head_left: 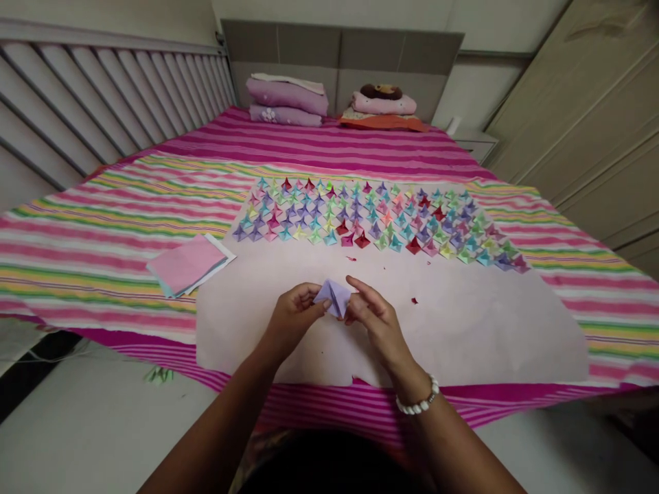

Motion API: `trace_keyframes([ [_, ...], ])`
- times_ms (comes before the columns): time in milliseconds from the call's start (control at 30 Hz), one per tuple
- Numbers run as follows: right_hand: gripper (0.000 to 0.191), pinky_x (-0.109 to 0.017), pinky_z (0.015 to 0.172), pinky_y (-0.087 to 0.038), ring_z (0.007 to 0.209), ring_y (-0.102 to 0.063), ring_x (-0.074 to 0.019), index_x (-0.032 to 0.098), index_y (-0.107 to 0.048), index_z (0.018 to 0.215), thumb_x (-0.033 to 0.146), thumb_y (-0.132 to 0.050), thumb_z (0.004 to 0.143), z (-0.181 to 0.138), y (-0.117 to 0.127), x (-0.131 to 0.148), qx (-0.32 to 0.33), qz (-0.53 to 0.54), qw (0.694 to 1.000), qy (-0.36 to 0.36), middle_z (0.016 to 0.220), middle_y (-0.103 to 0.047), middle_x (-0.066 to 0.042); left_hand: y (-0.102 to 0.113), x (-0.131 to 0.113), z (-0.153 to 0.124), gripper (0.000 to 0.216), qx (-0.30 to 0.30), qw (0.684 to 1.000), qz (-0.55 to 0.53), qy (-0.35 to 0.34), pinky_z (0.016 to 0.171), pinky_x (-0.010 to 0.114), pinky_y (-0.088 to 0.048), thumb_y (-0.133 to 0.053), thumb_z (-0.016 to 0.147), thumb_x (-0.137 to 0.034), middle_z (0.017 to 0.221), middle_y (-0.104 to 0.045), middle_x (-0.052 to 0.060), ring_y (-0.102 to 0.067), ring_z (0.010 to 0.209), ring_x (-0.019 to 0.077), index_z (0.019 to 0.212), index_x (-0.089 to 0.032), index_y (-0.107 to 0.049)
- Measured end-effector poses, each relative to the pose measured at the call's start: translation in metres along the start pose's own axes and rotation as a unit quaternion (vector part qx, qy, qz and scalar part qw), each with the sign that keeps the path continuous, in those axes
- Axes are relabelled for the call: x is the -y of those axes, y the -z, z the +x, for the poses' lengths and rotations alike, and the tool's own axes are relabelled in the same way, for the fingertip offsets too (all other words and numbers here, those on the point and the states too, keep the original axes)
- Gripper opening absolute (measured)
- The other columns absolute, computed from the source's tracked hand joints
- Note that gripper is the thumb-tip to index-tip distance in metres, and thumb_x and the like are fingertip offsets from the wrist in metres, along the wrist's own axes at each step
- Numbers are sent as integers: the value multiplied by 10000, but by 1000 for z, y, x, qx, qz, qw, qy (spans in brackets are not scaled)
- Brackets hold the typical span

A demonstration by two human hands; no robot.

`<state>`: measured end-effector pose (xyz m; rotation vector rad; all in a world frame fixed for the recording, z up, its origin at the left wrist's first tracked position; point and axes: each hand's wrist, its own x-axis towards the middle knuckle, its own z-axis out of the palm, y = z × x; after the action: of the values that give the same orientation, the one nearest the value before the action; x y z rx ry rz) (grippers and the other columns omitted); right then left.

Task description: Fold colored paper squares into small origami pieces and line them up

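Observation:
Between my two hands is a folded piece of lavender origami paper [333, 296], diamond-like in outline with a darker crease down its middle. My left hand [299, 309] pinches its left side, the thumb lying on the front. On the other side, my right hand [375, 312] grips the right edge between thumb and bent fingers, with the index finger stretched out above it. Both hands are over a large pale paper sheet [247, 322]. Beyond them, several rows of small folded paper figures [363, 239] in many colours stand along the sheet's far part.
A stack of paper squares [189, 264], pink on top, lies left of the sheet. Small red scraps [414, 300] are scattered on the sheet. Under everything is a bed with a striped cover [93, 254]. Folded bedding [287, 99] sits by the headboard [309, 48].

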<state>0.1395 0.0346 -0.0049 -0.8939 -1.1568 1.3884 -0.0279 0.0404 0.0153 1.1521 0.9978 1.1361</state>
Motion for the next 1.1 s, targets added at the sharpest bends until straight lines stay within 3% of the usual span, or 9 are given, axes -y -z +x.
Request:
trace_keyframes([
  [133, 304, -282, 614, -477, 619, -606, -123, 274, -694, 1060, 324, -712, 761, 1, 4, 0, -15, 0, 1000, 4, 761, -651, 13, 0, -1, 0, 212, 11, 1000, 14, 19, 620, 233, -469, -743, 690, -284, 729, -697, 15, -609, 666, 121, 836, -146, -676],
  [233, 278, -278, 597, -478, 573, -598, -126, 255, -722, 965, 276, -772, 692, 3, 4, 0, -17, -9, 1000, -5, 659, -645, 25, -1, -2, 0, 223, 28, 999, 18, 27, 638, 243, -482, -735, 701, -303, 753, -708, 25, -627, 700, 134, 859, -155, -681],
  [400, 244, -278, 551, -484, 503, -594, -139, 218, -710, 877, 282, -795, 657, 4, 2, 1, -25, -1, 999, -26, 528, -626, 37, -2, -4, -1, 221, 52, 998, 19, 28, 661, 270, -501, -719, 723, -305, 775, -713, 39, -635, 707, 148, 886, -157, -696],
  [633, 155, -250, 536, -474, 478, -591, -122, 213, -711, 787, 250, -788, 657, 5, 0, -1, -24, 38, 998, -38, 516, -654, 31, -2, 1, -3, 218, 40, 999, 1, 25, 662, 276, -535, -735, 708, -277, 843, -715, 33, -637, 734, 149, 901, -178, -722],
  [833, 114, -250, 535, -465, 474, -579, -112, 222, -722, 748, 211, -769, 645, 5, 0, 0, -35, 63, 997, -42, 554, -661, 30, 2, 2, -5, 195, 65, 997, -24, 45, 757, 310, -555, -696, 757, -283, 953, -720, 44, -665, 814, 162, 932, -211, -745],
  [1000, 96, -257, 531, -454, 473, -573, -123, 216, -722, 753, 202, -731, 659, 7, 1, -1, -35, 39, 998, -38, 508, -646, 25, 0, -5, -6, 228, 80, 994, -27, 63, 786, 323, -536, -665, 784, -355, 892, -737, 72, -670, 847, 191, 903, -183, -756],
  [1100, 112, -264, 551, -457, 491, -582, -129, 214, -717, 778, 190, -712, 668, 7, 2, -1, -17, 24, 999, -36, 528, -663, 16, -5, -8, -4, 180, 53, 997, 0, 55, 733, 298, -526, -698, 755, -329, 753, -728, 51, -664, 758, 172, 830, -178, -760],
])
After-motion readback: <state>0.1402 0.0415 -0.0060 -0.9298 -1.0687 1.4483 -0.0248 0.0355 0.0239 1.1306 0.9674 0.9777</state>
